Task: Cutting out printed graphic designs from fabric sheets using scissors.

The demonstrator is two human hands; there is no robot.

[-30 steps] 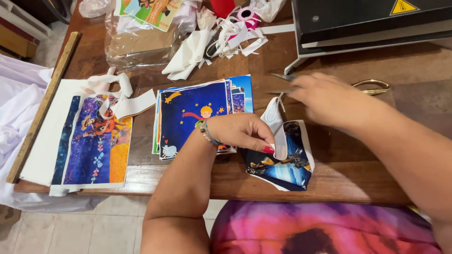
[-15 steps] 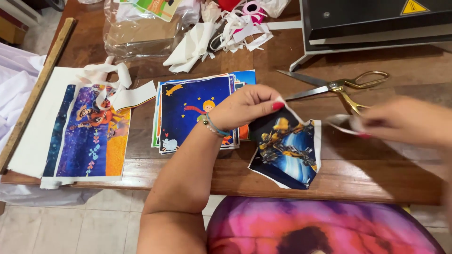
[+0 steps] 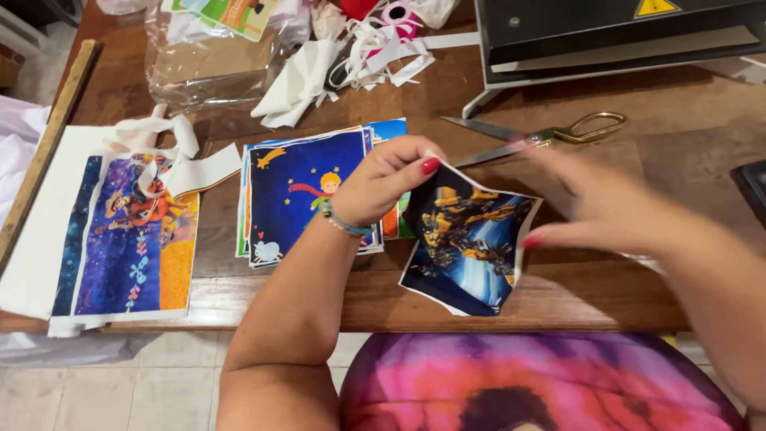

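— Two hands over one wooden table (image 3: 558,295); what does each hold?

— Left hand (image 3: 388,182): thumb and fingers closed in a pinch on the top corner of a printed sheet (image 3: 471,247), dark blue with a yellow figure and a white border. Right hand (image 3: 606,209): blurred, fingers spread, its thumb at the sheet's right edge; grip on the sheet cannot be told.

— Position of the sheet?

— Between the two hands, top corner lifted, lower part curling down toward the near table edge.

— Items beside the left hand?

— Stack of printed sheets (image 3: 307,191), just left of the wrist and partly under it; top sheet deep blue with a small figure, stars and a comet. Further left, well apart: large purple and orange print (image 3: 132,239) on white backing, with white strips (image 3: 171,156) lying across its top.

— Beyond the hands?

— Scissors (image 3: 542,136), gold handles, blades closed, lying just past the right hand. Black press machine (image 3: 606,36) behind them. Pile of white scraps (image 3: 299,84) and clear plastic bag (image 3: 211,60) past the left hand.

— Far left?

— Wooden ruler (image 3: 48,152) along the table edge.
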